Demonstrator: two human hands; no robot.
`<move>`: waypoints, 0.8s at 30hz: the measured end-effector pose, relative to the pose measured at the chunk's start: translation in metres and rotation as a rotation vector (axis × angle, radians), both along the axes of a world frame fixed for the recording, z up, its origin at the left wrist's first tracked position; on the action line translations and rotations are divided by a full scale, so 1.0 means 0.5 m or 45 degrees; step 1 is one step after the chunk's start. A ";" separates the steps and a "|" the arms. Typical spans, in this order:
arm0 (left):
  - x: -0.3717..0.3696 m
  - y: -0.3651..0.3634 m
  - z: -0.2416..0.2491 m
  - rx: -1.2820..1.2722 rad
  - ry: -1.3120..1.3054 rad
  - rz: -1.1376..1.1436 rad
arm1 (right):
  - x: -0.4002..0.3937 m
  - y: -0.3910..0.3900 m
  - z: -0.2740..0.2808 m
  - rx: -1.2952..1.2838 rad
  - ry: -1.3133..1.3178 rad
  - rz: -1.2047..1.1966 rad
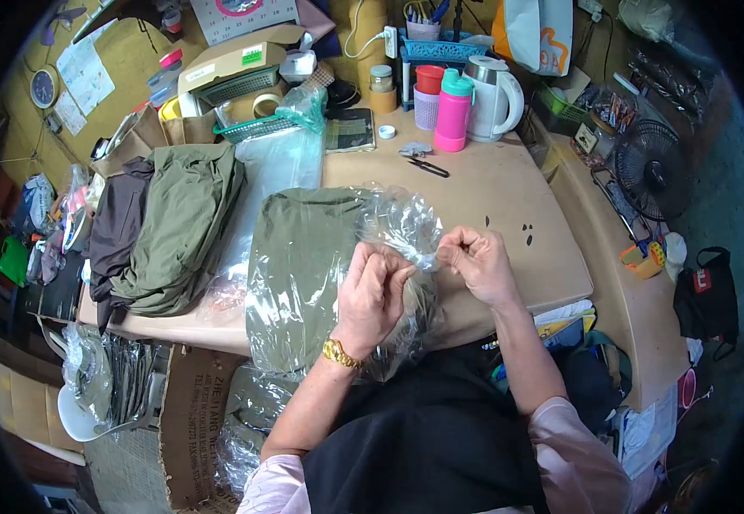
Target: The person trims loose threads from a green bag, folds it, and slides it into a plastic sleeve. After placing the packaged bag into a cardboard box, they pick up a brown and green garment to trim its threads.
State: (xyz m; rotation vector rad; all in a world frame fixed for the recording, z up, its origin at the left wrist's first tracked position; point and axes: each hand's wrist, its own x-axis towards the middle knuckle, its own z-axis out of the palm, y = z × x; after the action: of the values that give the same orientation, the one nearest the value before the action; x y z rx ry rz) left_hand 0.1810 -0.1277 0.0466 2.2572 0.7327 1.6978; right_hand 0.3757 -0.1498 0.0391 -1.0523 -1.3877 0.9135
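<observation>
A folded olive garment in a clear plastic bag (299, 265) lies at the table's front edge, partly hanging over it. My left hand (374, 289), with a gold watch at the wrist, is closed over the bag's right part, fingertips pinching its plastic. My right hand (477, 261) pinches the plastic at the bag's right edge, thumb and forefinger together. Between the two hands the clear film is bunched up. To the left, an unbagged olive garment (179, 223) lies beside a dark garment (119, 227), next to a stack of flat clear bags (273, 163).
Black thread snips (428, 167) lie on the table (526, 197) beyond my right hand. A pink bottle (452, 120) and a kettle (496, 98) stand at the back. Below the table's left front is a cardboard box (192, 420); a fan (653, 170) stands at right.
</observation>
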 end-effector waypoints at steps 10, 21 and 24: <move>-0.116 0.017 -0.056 -0.398 0.499 0.450 | 0.136 0.010 -0.006 0.236 -0.110 -0.816; -0.134 0.031 -0.209 -0.599 1.077 0.758 | 0.080 0.000 -0.190 -0.110 -1.305 -0.927; -0.134 0.030 -0.208 -0.593 1.083 0.762 | 0.086 0.025 -0.198 -0.180 -0.836 -0.706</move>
State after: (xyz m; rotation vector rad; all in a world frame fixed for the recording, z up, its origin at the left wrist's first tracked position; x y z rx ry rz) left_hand 0.1140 -0.1126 -0.0575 2.4666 1.8867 0.4837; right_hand 0.4187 -0.1376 -0.0601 -1.8368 -1.4306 0.2553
